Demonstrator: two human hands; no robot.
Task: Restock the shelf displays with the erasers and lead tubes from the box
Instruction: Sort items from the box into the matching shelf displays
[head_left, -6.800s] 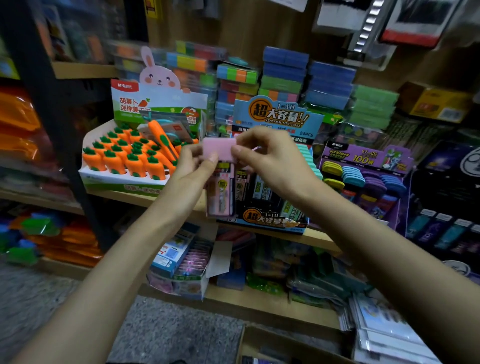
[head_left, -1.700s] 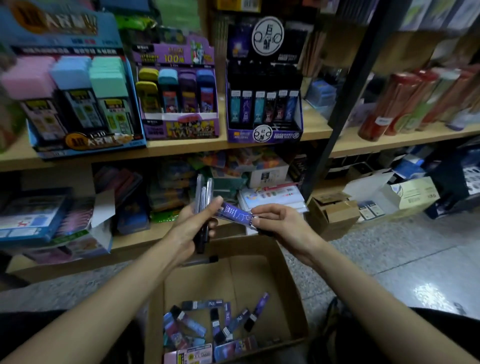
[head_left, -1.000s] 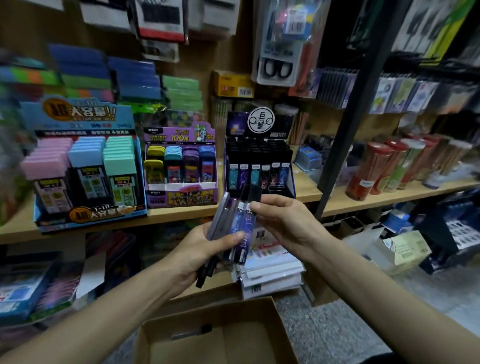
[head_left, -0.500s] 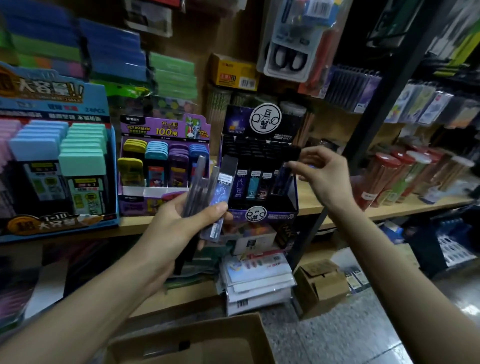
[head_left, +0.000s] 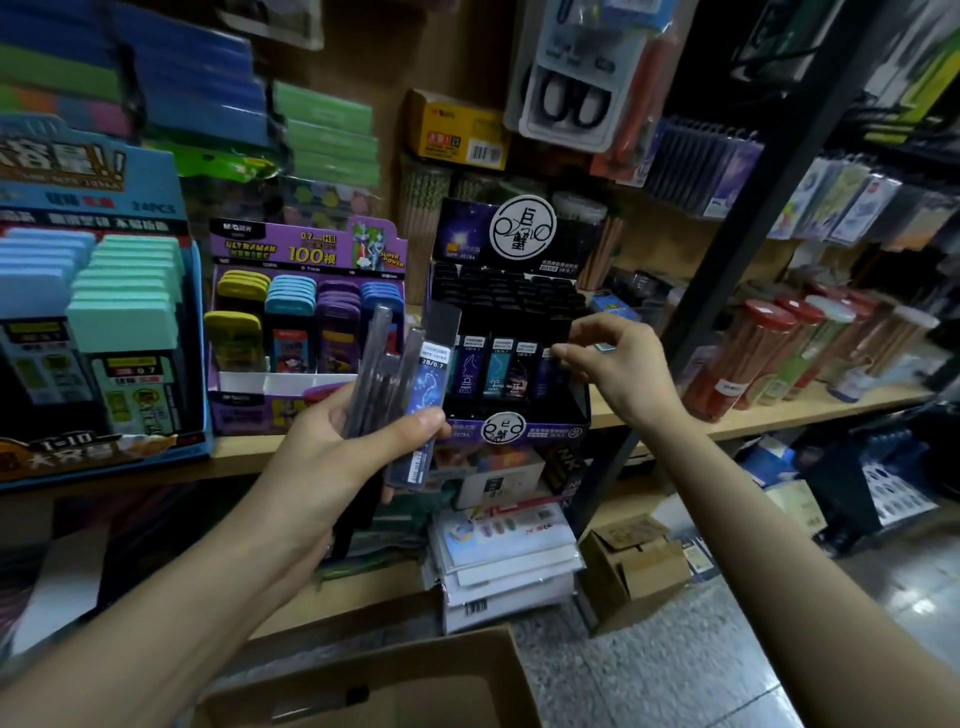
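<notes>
— Head view: where are the tubes?
— My left hand (head_left: 332, 457) grips a fan of lead tubes (head_left: 415, 384). My right hand (head_left: 618, 364) pinches at the black display (head_left: 519, 421), right front slot. Whether it has a tube, I cannot tell.
— Next?
— Restocking leads: seat this one upright, I reckon, then draw another.

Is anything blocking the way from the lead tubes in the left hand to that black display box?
Nothing visible does. The lead tubes sit just left of the black display box; only the right hand is at its front right corner.
</notes>
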